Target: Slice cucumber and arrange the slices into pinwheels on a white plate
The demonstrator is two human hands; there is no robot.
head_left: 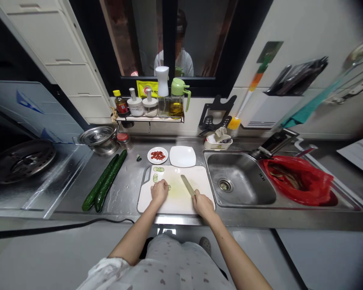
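Observation:
My right hand [203, 204] is wrapped round the handle of a kitchen knife [187, 185], its blade pointing up and left over the white cutting board [181, 205]. Low over the board's left half, my left hand [159, 191] has its fingers bent and drawn together. Pale green cucumber slices [169, 187] show at the right edge of those fingers; how many they hold is hidden. Two short overlapping rows of cucumber slices lie beyond this hand, one row [159, 169] at the board's far edge and another row [155, 177] just nearer.
Two whole cucumbers [104, 181] lie left of the board. Behind it stand a plate of chopped red pieces [157, 155] and a white square plate [182, 156]. The sink [242, 161] is on the right, with a red plastic bag [314, 185] beside it. Seasoning bottles [176, 102] line a rack.

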